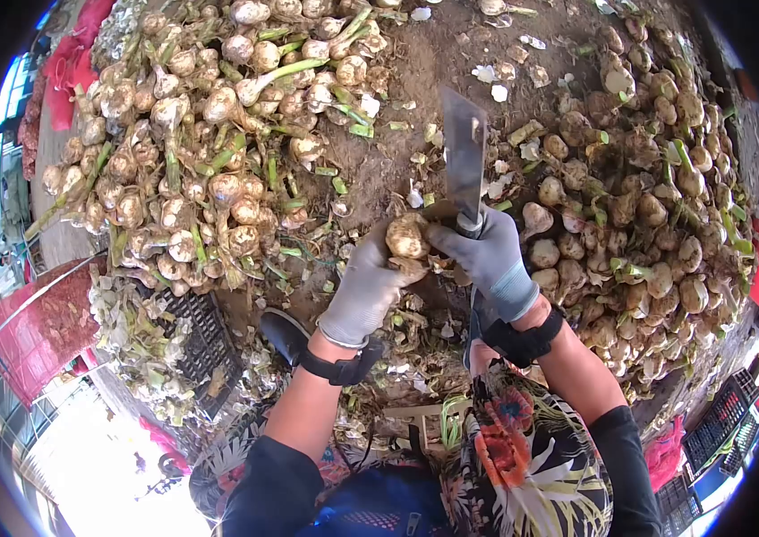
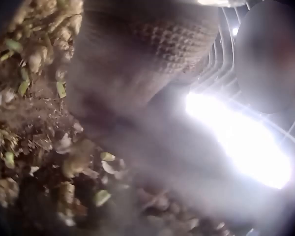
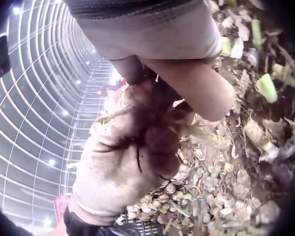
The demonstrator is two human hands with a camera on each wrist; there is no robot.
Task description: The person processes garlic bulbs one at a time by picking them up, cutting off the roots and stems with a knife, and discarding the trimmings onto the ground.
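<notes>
In the head view my gloved left hand [image 1: 363,291] grips a dirt-streaked garlic bulb [image 1: 407,235] between thumb and fingers. Close on its right, my gloved right hand [image 1: 494,255] holds a knife by the handle, with its broad metal blade [image 1: 464,152] upright and pointing away from me. The right fingertips are right at the bulb's side. From the right wrist, the left hand [image 3: 120,169] shows curled below the right hand [image 3: 152,37], and the bulb is mostly hidden in shadow. The left wrist view is blurred; textured glove [image 2: 152,54] fills its upper part.
A heap of garlic with green stems [image 1: 174,170] lies at the left, another garlic heap [image 1: 639,206] at the right. Trimmings and peel litter the soil [image 1: 415,54] between them. A black crate [image 1: 205,336] with scraps and a red mesh sack [image 1: 39,327] stand at the left.
</notes>
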